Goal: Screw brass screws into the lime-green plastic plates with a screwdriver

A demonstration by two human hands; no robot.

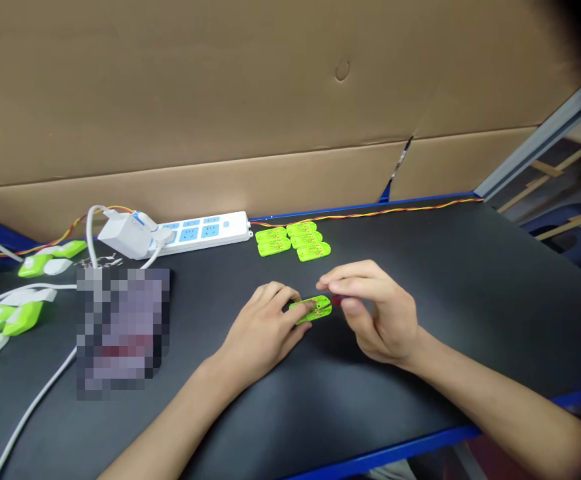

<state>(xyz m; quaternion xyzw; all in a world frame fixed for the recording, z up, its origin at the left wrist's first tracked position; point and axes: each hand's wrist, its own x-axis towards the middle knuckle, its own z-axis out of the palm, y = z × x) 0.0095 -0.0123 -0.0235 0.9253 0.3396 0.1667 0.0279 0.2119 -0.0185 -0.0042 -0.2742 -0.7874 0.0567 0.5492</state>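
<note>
My left hand [269,323] presses a bright green plastic casing half [324,309] against the dark tabletop, its fingers lying over the left end. Small parts, some reddish and yellowish, show inside the casing. To the right, my right hand [378,310] is closed around a small red tool [337,300] with a thin dark tip. That tip points at the casing's right end, and I cannot tell whether it touches. Most of the tool is hidden by the fingers, so its exact kind is unclear. Several similar green casing halves [314,251] lie in two columns beyond my hands.
A white power strip [230,230] with a plugged-in white adapter [125,233] lies along the back. White cables cross the left side. Green and white casings [23,318] lie at far left, beside a pixelated object [130,320]. Cardboard [270,100] stands behind the black table [450,287].
</note>
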